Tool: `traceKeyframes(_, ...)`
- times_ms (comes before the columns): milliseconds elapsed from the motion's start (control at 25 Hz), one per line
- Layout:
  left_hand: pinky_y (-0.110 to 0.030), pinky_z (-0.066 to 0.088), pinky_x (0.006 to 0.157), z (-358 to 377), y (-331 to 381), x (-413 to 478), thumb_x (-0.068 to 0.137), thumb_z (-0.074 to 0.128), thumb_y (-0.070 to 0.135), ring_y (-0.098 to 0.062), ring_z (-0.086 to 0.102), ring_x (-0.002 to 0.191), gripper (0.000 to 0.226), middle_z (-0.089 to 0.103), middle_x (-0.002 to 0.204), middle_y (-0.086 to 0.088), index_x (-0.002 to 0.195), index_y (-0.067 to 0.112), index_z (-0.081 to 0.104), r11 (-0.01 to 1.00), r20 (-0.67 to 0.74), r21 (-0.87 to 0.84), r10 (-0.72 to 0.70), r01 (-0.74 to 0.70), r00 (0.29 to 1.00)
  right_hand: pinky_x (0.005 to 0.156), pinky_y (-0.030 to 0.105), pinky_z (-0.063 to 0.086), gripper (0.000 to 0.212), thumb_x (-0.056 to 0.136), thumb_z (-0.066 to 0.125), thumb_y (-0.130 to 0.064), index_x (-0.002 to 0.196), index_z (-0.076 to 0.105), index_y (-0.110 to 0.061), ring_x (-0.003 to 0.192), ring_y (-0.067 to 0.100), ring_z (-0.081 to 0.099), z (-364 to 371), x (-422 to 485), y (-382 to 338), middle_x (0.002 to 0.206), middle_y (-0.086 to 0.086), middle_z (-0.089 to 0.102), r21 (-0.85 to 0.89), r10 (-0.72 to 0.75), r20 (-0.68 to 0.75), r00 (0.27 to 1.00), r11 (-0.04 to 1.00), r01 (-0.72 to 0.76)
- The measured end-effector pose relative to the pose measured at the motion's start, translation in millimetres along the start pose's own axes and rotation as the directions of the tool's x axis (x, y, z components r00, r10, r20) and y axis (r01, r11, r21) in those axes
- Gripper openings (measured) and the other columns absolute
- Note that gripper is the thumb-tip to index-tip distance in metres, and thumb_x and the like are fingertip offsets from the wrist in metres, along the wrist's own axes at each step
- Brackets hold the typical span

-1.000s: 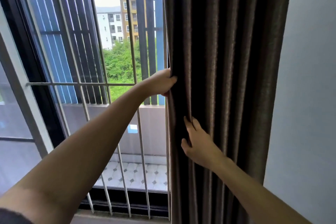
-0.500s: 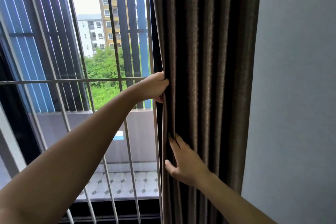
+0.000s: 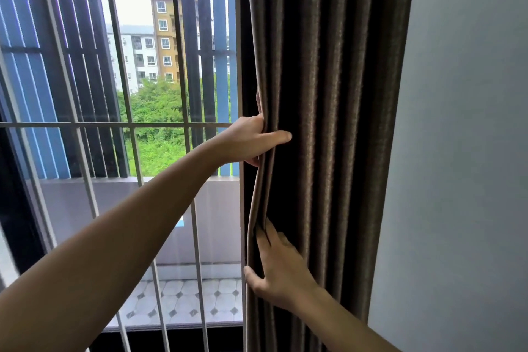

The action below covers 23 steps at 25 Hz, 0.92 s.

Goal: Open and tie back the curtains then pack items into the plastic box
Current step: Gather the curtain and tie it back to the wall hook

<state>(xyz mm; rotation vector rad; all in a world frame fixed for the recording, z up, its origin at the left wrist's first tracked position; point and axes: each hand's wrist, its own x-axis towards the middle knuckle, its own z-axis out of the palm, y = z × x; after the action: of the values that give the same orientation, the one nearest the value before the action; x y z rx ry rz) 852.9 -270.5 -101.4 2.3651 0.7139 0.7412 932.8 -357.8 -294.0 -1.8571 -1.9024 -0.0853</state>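
A dark brown curtain [image 3: 328,94] hangs in bunched vertical folds between the window and the wall on the right. My left hand [image 3: 248,140] grips its left edge at mid height, thumb stretched across the front of the folds and fingers curled behind the edge. Lower down, my right hand [image 3: 280,268] holds the same edge, fingers tucked into a fold and thumb hooked round the hem. No tie-back and no plastic box are in view.
White metal window bars [image 3: 125,124] cover the glass on the left, with a dark frame [image 3: 17,194] at the far left. A tiled balcony floor [image 3: 183,300] lies beyond. A plain grey wall [image 3: 463,151] stands right of the curtain.
Both hands have pushed the curtain edge rightward, bunching the folds tighter against the wall. My left thumb now lies across the front of the fabric, and my right hand has dropped lower.
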Motion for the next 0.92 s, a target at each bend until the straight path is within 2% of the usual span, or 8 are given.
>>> traceKeyframes(80,-0.012,0.049,0.048,2,-1,2,0.094,0.048,0.028,-0.001,0.064,0.055,0.016,0.062,0.077,0.001,0.092,0.016,0.057,0.998,-0.027,0.061,0.017,-0.016,0.999,0.114,0.032,0.022,0.082,0.087,0.051,-0.047,0.150,0.004,-0.023,0.139,0.020,0.023,2,-1,1,0.157,-0.006,0.004,-0.009,0.005,0.017,1.000,1.000,-0.005)
traceKeyframes(200,-0.011,0.040,0.039,3,0,3,0.096,0.037,0.017,-0.008,0.051,0.046,0.029,0.049,0.061,0.000,0.068,0.017,0.046,0.997,-0.090,0.072,-0.018,0.024,0.996,0.115,0.035,0.024,0.080,0.085,0.051,-0.051,0.149,0.013,-0.022,0.136,0.021,0.030,2,-3,7,0.155,-0.003,0.018,-0.079,-0.009,0.042,0.999,0.997,0.013)
traceKeyframes(320,-0.020,0.035,0.045,2,-8,4,0.093,0.035,0.015,-0.013,0.036,0.047,0.035,0.038,0.054,0.001,0.058,0.018,0.034,0.995,-0.138,0.086,-0.029,0.041,0.990,0.101,0.037,0.043,0.058,0.077,0.056,-0.053,0.126,0.049,-0.022,0.116,0.020,0.048,-12,0,9,0.131,0.002,0.049,-0.169,-0.076,-0.316,0.946,0.985,0.023)
traceKeyframes(400,-0.029,0.036,0.057,1,-16,7,0.090,0.035,0.017,-0.018,0.038,0.055,0.028,0.040,0.059,0.000,0.062,0.015,0.036,0.997,-0.143,0.051,-0.053,0.061,0.988,0.100,0.034,0.036,0.048,0.077,0.059,-0.048,0.116,0.054,-0.021,0.118,0.023,0.042,-34,10,10,0.131,0.009,0.044,-0.121,-0.063,-0.570,0.819,0.993,-0.008)
traceKeyframes(480,-0.033,0.036,0.060,1,-19,7,0.089,0.035,0.018,-0.020,0.041,0.060,0.022,0.044,0.063,-0.002,0.068,0.013,0.041,0.996,-0.142,0.026,-0.075,0.079,0.987,0.106,0.035,0.026,0.047,0.080,0.062,-0.040,0.120,0.053,-0.018,0.129,0.029,0.030,-62,23,10,0.142,0.018,0.031,-0.075,-0.008,-0.677,0.736,0.996,-0.058)
traceKeyframes(560,-0.030,0.034,0.058,2,-17,6,0.090,0.035,0.018,-0.018,0.039,0.058,0.022,0.043,0.063,0.000,0.068,0.014,0.040,0.997,-0.142,0.022,-0.068,0.072,0.987,0.111,0.041,0.025,0.050,0.083,0.062,-0.032,0.128,0.050,-0.014,0.134,0.034,0.026,-82,38,10,0.147,0.023,0.024,-0.064,0.032,-0.637,0.770,0.993,-0.094)
traceKeyframes(680,-0.029,0.028,0.052,3,-13,3,0.091,0.036,0.016,-0.015,0.036,0.055,0.029,0.040,0.061,0.001,0.062,0.017,0.035,0.996,-0.171,0.053,-0.056,0.066,0.984,0.107,0.039,0.036,0.059,0.088,0.056,-0.028,0.140,0.037,-0.009,0.128,0.030,0.037,-83,46,10,0.143,0.014,0.033,-0.022,0.063,-0.430,0.901,0.997,-0.080)
traceKeyframes(920,-0.025,0.033,0.050,21,-17,-6,0.093,0.032,0.014,-0.013,0.044,0.058,0.014,0.045,0.069,0.000,0.081,0.012,0.037,0.979,-0.081,0.166,-0.106,0.118,0.991,0.115,0.029,0.022,0.064,0.095,0.043,-0.030,0.149,0.014,-0.012,0.141,0.024,0.023,-25,12,13,0.158,0.006,0.010,0.038,-0.016,0.010,1.000,0.999,0.016)
